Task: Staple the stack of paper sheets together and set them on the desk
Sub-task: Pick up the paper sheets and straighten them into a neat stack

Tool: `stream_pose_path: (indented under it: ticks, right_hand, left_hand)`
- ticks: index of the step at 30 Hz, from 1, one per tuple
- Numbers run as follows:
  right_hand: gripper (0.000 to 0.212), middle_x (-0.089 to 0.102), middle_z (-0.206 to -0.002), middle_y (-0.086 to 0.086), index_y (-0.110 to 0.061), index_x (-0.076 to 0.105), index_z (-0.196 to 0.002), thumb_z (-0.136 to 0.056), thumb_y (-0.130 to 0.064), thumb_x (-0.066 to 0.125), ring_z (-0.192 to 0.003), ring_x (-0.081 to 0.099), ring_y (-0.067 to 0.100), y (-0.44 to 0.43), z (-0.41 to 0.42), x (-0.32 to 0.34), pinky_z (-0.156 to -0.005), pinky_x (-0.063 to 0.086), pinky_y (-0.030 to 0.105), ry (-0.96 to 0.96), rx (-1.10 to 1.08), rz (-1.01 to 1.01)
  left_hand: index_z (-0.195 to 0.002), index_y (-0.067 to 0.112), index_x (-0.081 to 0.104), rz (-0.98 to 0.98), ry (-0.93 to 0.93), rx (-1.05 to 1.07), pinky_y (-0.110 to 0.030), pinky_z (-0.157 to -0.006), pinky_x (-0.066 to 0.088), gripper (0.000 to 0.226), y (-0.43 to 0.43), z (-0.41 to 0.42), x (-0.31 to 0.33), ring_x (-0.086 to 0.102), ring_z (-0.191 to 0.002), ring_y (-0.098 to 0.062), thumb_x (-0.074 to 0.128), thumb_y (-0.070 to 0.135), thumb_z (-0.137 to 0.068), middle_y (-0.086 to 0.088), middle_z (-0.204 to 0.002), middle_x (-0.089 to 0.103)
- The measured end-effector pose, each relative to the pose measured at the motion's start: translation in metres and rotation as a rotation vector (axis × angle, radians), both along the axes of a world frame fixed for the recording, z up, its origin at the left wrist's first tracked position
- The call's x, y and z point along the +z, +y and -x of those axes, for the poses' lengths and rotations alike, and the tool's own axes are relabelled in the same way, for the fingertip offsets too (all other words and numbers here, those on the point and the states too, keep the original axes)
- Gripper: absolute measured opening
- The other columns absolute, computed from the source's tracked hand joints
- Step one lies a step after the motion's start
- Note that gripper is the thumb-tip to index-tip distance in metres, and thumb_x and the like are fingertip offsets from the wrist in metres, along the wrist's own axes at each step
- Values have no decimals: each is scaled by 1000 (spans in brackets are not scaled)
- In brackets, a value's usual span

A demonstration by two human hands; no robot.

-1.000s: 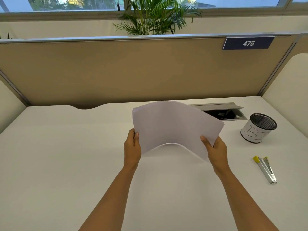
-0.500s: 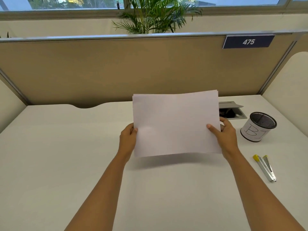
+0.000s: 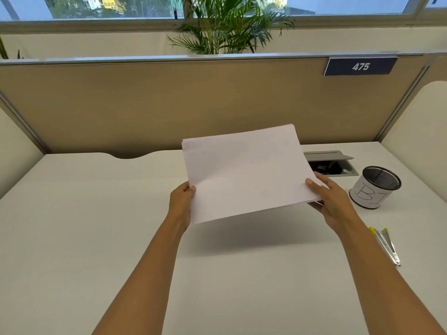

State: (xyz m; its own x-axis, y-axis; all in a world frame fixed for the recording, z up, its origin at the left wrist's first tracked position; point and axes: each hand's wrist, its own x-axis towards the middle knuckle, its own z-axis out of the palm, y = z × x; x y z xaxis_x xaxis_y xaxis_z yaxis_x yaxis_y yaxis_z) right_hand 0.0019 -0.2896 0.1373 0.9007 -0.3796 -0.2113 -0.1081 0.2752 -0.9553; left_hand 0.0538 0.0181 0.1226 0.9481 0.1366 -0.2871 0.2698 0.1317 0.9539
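Observation:
A stack of white paper sheets hangs above the white desk, tilted with its far right corner raised. My left hand grips its left edge, thumb on top. At the right edge, my right hand pinches the lower corner with the thumb on top and fingers under. A metal stapler with yellow tips lies flat on the desk to the right, partly behind my right forearm.
A mesh pen cup with a white label stands at the right. Behind the paper is an open cable hatch. Beige partition panels close the desk at the back and both sides.
The stack has gone from bowed and drooping to flat and held up. It now tilts counter-clockwise, and my right hand has slid to its lower right corner.

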Motion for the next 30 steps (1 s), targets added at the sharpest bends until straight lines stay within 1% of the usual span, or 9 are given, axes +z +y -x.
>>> stream_pose_path:
  ticks: [2,4,10,12,16,19,22,26,30]
  right_hand:
    - [60,63,-111,2,-15,51,-127,-72,-30,72,-87,66,13,13,0,3,-67,57,28,-95,-45,-159]
    - [51,64,-107,1,-15,49,-125,-79,-28,66,-88,68,15,33,-1,4,-73,60,29,-161,-17,-267]
    - [47,66,-111,-1,-13,52,-126,-81,-18,68,-101,64,17,84,-11,13,-72,58,25,-160,93,-70]
    - [48,64,-117,1,-13,50,-129,-83,-12,66,-105,62,18,85,-16,16,-79,56,30,-171,57,-55]
    - [33,66,-112,0,-20,59,-112,-82,-9,66,-104,64,19,66,-18,28,-88,52,36,-200,111,59]
    - [25,69,-103,-6,-25,63,-101,-80,-13,67,-91,68,8,47,-15,39,-83,54,30,-189,221,166]
    - [29,69,-105,-4,-20,61,-110,-83,-13,66,-94,67,12,35,-15,44,-79,53,28,-143,310,251]
    - [30,68,-105,-5,-22,58,-113,-84,-16,64,-95,65,11,38,-15,47,-75,52,24,-102,398,336]
    - [32,66,-106,-3,-21,56,-116,-85,-18,63,-97,64,14,48,-15,40,-82,52,31,-93,381,363]
  left_hand:
    - [-100,15,59,80,17,63,-34,-83,45,24,-5,2,-3,57,-90,-23,38,5,-95,4,-92,63]
    - [-108,12,59,186,26,115,-33,-81,45,26,-15,4,-6,58,-93,-23,38,5,-95,1,-97,63]
    - [-130,9,47,389,-44,26,-34,-84,50,36,-47,20,-10,57,-107,-21,36,4,-96,-5,-121,59]
    - [-129,13,46,397,-69,-59,-32,-81,53,36,-47,23,-12,58,-110,-23,38,3,-95,-4,-122,60]
    - [-130,15,43,319,-207,-169,-27,-78,56,56,-24,20,-11,59,-110,-22,64,5,-78,-1,-120,61]
    - [-127,26,45,47,-281,-223,-26,-83,52,68,2,11,4,62,-108,-16,76,24,-67,1,-121,62]
    - [-127,30,46,-161,-301,-305,-18,-81,46,53,10,2,18,61,-109,-12,70,27,-80,4,-123,60]
    - [-124,28,48,-177,-371,-290,-5,-69,47,37,-6,-2,28,62,-95,8,57,32,-89,10,-115,63]
    - [-123,19,51,-141,-387,-136,-13,-75,50,32,-21,-2,21,60,-101,-6,47,32,-95,9,-112,61]
